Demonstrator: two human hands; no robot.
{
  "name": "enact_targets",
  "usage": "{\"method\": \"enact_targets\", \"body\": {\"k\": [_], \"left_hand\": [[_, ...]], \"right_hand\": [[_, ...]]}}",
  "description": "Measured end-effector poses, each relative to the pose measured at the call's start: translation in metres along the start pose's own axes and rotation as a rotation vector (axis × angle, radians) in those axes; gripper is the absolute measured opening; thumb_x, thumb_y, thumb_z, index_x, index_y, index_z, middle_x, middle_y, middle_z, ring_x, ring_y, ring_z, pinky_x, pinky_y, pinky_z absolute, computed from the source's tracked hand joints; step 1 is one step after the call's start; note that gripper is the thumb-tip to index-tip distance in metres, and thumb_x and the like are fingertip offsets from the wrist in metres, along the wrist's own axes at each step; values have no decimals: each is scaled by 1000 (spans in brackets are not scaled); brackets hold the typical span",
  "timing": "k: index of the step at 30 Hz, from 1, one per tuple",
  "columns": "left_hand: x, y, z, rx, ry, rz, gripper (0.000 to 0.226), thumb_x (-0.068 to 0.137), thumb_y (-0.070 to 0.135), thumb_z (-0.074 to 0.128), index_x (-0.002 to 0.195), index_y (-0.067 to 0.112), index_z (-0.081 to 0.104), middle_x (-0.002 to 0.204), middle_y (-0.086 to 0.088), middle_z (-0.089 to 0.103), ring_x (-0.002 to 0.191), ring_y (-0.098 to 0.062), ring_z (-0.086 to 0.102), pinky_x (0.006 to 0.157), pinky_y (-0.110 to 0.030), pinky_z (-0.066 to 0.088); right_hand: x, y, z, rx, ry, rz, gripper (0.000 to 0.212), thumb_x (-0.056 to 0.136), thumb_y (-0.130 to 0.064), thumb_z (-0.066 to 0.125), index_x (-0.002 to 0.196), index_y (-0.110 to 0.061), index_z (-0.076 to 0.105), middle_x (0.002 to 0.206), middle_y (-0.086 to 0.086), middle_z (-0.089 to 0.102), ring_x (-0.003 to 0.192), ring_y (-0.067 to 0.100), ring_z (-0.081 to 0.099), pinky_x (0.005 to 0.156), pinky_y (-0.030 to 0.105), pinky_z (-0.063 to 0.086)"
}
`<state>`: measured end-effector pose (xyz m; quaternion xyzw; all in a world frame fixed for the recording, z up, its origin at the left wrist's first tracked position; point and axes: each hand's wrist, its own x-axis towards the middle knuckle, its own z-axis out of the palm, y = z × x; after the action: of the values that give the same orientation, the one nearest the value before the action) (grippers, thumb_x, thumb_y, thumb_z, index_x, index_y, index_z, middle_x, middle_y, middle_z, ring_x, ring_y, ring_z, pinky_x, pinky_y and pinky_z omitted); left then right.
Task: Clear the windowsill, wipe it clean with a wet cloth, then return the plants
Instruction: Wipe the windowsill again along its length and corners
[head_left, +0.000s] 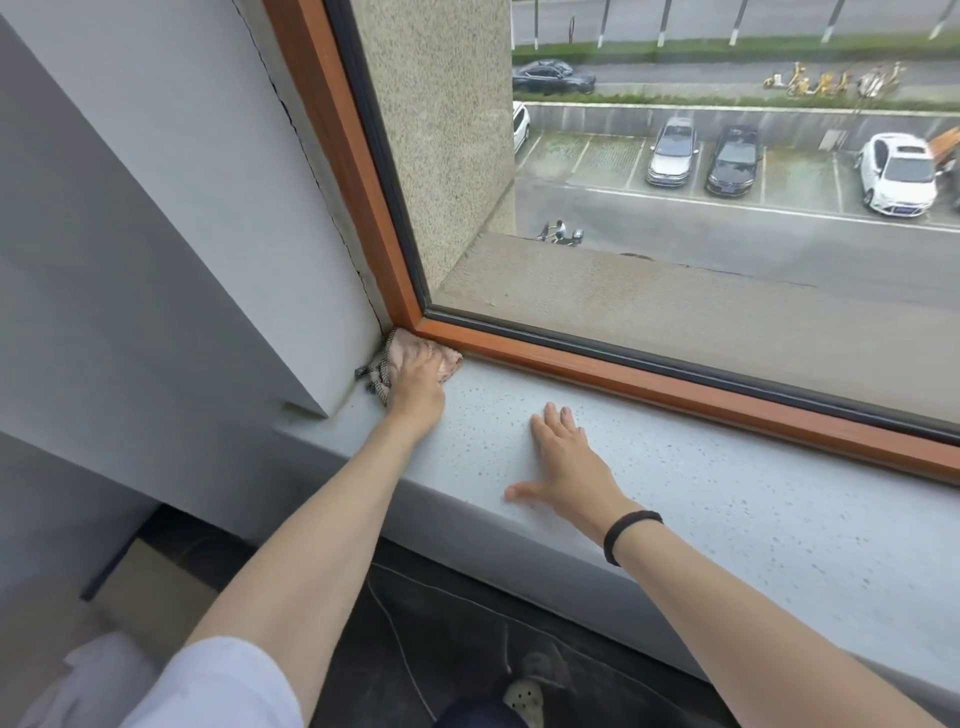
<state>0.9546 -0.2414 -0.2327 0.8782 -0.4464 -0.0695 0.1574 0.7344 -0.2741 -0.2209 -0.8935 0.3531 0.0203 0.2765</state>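
The grey speckled windowsill (701, 488) runs from the left wall to the right edge of view. In its far left corner lies a pinkish cloth (451, 364) with a dark patterned edge, pushed against the wooden window frame (649, 382). My left hand (415, 384) presses flat on the cloth, and its fingers cover most of it. My right hand (563, 457) rests palm down on the bare sill, fingers straight and spread, a black band on the wrist. No plants are in view.
A grey wall (182, 234) closes the sill on the left. Below the sill are a dark cushioned surface (441, 623), a cardboard box (150, 587) on the floor at the left, and a white bundle (104, 675) at the bottom left.
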Motion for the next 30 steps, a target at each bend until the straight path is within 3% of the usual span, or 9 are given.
{"method": "enact_targets", "body": {"k": [4,6,11,13,14,17,20,26,30], "left_hand": [[-47,34,16,-84,-173,331,60,90,-10,35,145,13,35,157,-4,16,147,-16,8,118,-31,1],[-52,17,10,-82,-219,441,68,87,-13,35,148,19,28,158,2,9,146,-10,2,116,-27,-6],[-23,3,2,16,-163,73,70,88,-10,33,150,21,20,159,-1,6,147,-19,-3,117,-43,-7],[-32,36,11,15,-172,69,74,85,-13,32,151,20,19,160,-3,4,147,-23,-8,115,-49,-11],[-41,54,17,-15,-200,120,76,84,-15,31,150,20,22,160,-2,3,146,-24,-10,114,-50,-12],[-80,98,29,-55,-338,331,78,84,-17,31,150,23,24,159,3,-2,146,-21,-13,112,-52,-13],[-105,83,33,23,-391,506,79,87,-15,34,151,29,19,159,8,-2,146,-15,-12,113,-50,-13],[-78,-24,-17,-88,-224,8,77,83,-17,32,149,23,23,159,1,3,146,-17,-7,113,-38,-14],[-129,16,-1,-5,-187,88,86,79,-23,30,152,18,7,157,0,-11,145,-18,-15,110,-36,-17]], "right_hand": [[-3,-3,-3,-23,-42,-3,95,75,-49,71,144,-5,24,158,13,5,146,30,-1,118,41,8],[-10,-1,-8,-19,-3,-23,81,81,-50,65,139,-5,33,155,11,16,144,31,13,116,38,16],[-42,19,-19,31,195,73,45,99,-37,42,135,-10,44,151,5,32,139,28,29,112,33,27],[-48,28,-17,2,281,124,26,100,-19,38,117,-5,51,139,8,41,125,27,43,95,30,40],[-49,30,-17,10,314,155,24,98,-12,37,116,-3,50,140,10,40,124,27,43,89,30,42],[-52,30,-16,29,375,178,43,93,2,36,136,-1,38,154,15,22,139,26,28,105,32,38],[-52,23,-13,-38,340,82,48,91,4,37,138,-2,35,152,14,23,139,25,26,108,29,32],[-56,1,-3,-32,197,-44,37,98,-8,33,134,-3,38,150,11,27,139,24,26,108,29,31],[-55,-8,4,-85,97,-127,56,100,-31,42,146,-6,23,158,9,11,146,22,9,117,29,14]]}}
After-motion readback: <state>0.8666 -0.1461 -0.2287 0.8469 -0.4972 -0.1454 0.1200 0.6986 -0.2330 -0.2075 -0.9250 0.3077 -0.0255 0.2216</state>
